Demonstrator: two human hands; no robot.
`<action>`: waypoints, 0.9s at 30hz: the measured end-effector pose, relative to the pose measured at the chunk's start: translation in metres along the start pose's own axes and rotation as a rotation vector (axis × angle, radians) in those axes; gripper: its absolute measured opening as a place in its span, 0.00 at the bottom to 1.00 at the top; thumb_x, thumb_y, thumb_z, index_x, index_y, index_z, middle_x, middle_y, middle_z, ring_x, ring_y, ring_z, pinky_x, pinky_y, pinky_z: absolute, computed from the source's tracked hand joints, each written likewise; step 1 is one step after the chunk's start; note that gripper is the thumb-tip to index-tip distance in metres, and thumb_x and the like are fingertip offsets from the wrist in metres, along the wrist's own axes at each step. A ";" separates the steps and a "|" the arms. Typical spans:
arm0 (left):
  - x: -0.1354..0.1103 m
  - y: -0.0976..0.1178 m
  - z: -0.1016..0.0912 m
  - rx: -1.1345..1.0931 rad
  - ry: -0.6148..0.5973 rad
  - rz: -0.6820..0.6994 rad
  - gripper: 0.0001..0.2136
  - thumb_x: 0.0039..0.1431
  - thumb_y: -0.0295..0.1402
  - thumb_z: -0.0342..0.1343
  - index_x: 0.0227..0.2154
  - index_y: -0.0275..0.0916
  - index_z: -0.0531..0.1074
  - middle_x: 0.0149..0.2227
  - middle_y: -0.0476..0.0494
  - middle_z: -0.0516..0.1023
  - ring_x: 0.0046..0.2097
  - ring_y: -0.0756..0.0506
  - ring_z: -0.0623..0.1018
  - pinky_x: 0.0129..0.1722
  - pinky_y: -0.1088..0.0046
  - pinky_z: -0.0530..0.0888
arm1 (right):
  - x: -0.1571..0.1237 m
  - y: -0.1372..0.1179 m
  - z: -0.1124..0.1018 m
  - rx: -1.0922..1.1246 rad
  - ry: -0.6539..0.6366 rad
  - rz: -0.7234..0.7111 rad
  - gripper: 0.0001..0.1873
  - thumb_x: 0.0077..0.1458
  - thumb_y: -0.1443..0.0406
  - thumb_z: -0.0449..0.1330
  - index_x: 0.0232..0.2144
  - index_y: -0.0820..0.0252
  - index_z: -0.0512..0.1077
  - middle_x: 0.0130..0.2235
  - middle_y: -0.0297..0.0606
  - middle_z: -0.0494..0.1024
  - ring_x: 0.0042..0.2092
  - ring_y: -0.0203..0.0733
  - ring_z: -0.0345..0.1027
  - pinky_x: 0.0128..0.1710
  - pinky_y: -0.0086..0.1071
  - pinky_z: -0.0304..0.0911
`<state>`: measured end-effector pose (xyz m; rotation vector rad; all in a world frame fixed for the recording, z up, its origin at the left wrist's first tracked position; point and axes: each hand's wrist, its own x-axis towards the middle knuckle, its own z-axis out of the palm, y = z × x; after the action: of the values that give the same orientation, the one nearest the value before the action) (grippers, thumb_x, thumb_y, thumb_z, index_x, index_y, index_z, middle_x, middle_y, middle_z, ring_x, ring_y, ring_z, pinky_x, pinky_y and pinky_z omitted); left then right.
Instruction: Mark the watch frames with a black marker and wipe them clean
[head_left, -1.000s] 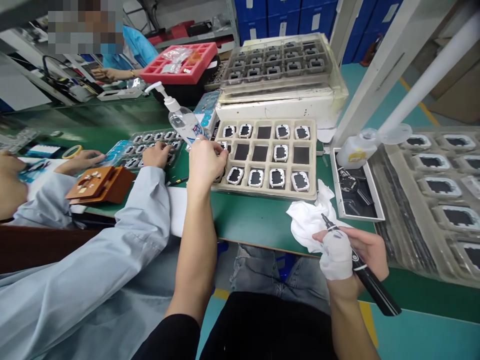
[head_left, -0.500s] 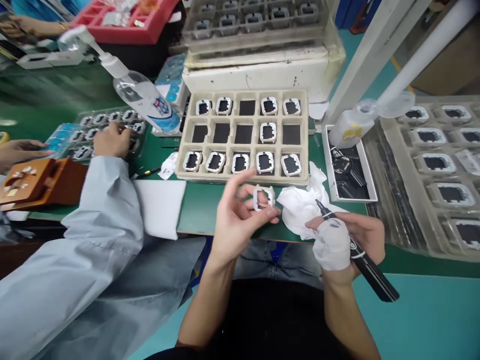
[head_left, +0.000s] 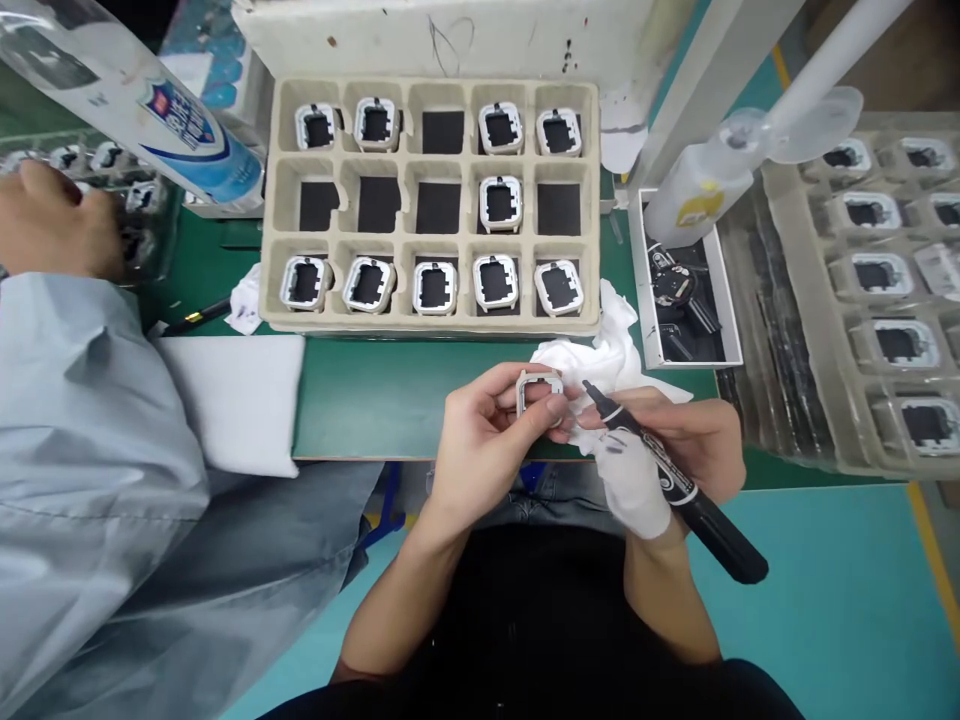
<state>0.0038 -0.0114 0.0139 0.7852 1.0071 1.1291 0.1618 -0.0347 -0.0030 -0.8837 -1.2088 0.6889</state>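
Observation:
Between thumb and fingers, my left hand (head_left: 487,435) pinches a small white watch case frame (head_left: 527,384) near the table's front edge. My right hand (head_left: 694,440) grips a black marker pen (head_left: 705,520), uncapped, its dark tip close to the frame but apart from it. White tissue or cloth (head_left: 626,475) wraps the thumb side of that hand. Behind both hands lies a crumpled white wipe (head_left: 600,350). Beyond it stands a beige compartment tray (head_left: 427,325), with similar frames in several compartments and only dark pads showing in others.
A white box (head_left: 739,350) with black parts and a bottle (head_left: 686,190) stands right of the tray. Stacked trays (head_left: 810,380) fill the far right. At left are a pump bottle (head_left: 180,130), a folded white cloth (head_left: 232,400) and a co-worker's hand (head_left: 60,220).
My view has shifted nearer to the tray. The hands have come together, bringing the marker tip close to the frame, which has been turned in my left fingers.

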 end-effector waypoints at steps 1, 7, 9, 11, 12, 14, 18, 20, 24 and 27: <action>0.000 0.001 0.000 0.000 0.003 -0.001 0.15 0.58 0.42 0.79 0.42 0.41 0.85 0.35 0.44 0.89 0.33 0.44 0.87 0.37 0.66 0.88 | 0.000 0.000 0.001 0.012 -0.011 0.017 0.10 0.66 0.63 0.72 0.48 0.50 0.79 0.41 0.39 0.91 0.47 0.54 0.89 0.41 0.50 0.88; 0.001 0.003 0.001 -0.027 -0.003 -0.011 0.13 0.55 0.39 0.82 0.38 0.41 0.87 0.30 0.48 0.86 0.32 0.45 0.87 0.37 0.69 0.87 | -0.001 -0.005 -0.003 -0.046 -0.043 0.155 0.10 0.63 0.53 0.75 0.41 0.46 0.82 0.45 0.38 0.92 0.48 0.60 0.90 0.45 0.55 0.89; 0.002 0.003 0.001 -0.017 0.002 -0.003 0.13 0.54 0.38 0.82 0.37 0.41 0.87 0.30 0.48 0.86 0.32 0.45 0.86 0.36 0.69 0.87 | -0.002 -0.006 -0.003 -0.049 -0.040 0.219 0.12 0.62 0.49 0.75 0.39 0.46 0.82 0.47 0.38 0.92 0.46 0.59 0.91 0.43 0.55 0.89; 0.002 0.002 0.000 0.019 0.014 0.015 0.12 0.55 0.38 0.82 0.37 0.41 0.88 0.31 0.47 0.87 0.32 0.45 0.85 0.37 0.70 0.86 | -0.004 -0.007 -0.001 -0.067 -0.007 0.248 0.11 0.64 0.49 0.73 0.39 0.45 0.84 0.51 0.37 0.92 0.47 0.59 0.90 0.44 0.55 0.89; 0.001 0.002 0.000 0.040 0.016 0.027 0.11 0.56 0.38 0.81 0.36 0.42 0.88 0.31 0.47 0.87 0.32 0.45 0.85 0.37 0.71 0.85 | -0.005 -0.006 0.001 -0.083 0.003 0.245 0.09 0.65 0.50 0.73 0.40 0.44 0.84 0.53 0.37 0.91 0.47 0.58 0.90 0.46 0.55 0.90; 0.001 0.001 0.000 0.076 0.015 0.047 0.08 0.58 0.37 0.80 0.36 0.42 0.88 0.32 0.47 0.87 0.32 0.46 0.84 0.36 0.72 0.84 | -0.007 -0.004 0.003 -0.117 0.005 0.201 0.06 0.67 0.52 0.71 0.41 0.43 0.85 0.53 0.36 0.91 0.47 0.56 0.91 0.46 0.54 0.90; 0.000 0.000 -0.001 0.137 0.030 0.076 0.07 0.60 0.37 0.78 0.36 0.43 0.88 0.31 0.47 0.86 0.32 0.46 0.83 0.35 0.70 0.83 | -0.005 -0.002 0.005 -0.146 -0.002 0.075 0.06 0.66 0.62 0.72 0.45 0.43 0.86 0.53 0.36 0.91 0.46 0.55 0.91 0.43 0.51 0.89; 0.000 -0.001 -0.002 0.152 0.032 0.083 0.07 0.61 0.38 0.78 0.37 0.43 0.89 0.30 0.47 0.85 0.32 0.45 0.83 0.35 0.70 0.82 | -0.004 -0.002 0.006 -0.139 -0.018 0.055 0.08 0.66 0.65 0.71 0.45 0.45 0.86 0.49 0.37 0.92 0.48 0.56 0.90 0.43 0.51 0.89; 0.000 0.000 -0.003 0.141 0.017 0.077 0.08 0.59 0.37 0.79 0.38 0.43 0.89 0.33 0.47 0.87 0.34 0.44 0.85 0.37 0.70 0.84 | -0.006 0.000 0.007 -0.116 -0.031 0.050 0.05 0.67 0.62 0.71 0.44 0.44 0.86 0.48 0.37 0.92 0.46 0.55 0.91 0.42 0.48 0.89; 0.001 0.000 -0.006 0.124 -0.017 0.070 0.07 0.59 0.35 0.79 0.39 0.44 0.89 0.34 0.48 0.88 0.35 0.45 0.86 0.38 0.72 0.84 | -0.010 0.000 0.008 -0.110 0.005 0.106 0.03 0.67 0.57 0.71 0.41 0.44 0.85 0.48 0.38 0.92 0.44 0.54 0.90 0.42 0.50 0.89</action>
<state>-0.0013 -0.0108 0.0118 0.9341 1.0493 1.1263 0.1518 -0.0414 -0.0073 -1.0467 -1.2111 0.7094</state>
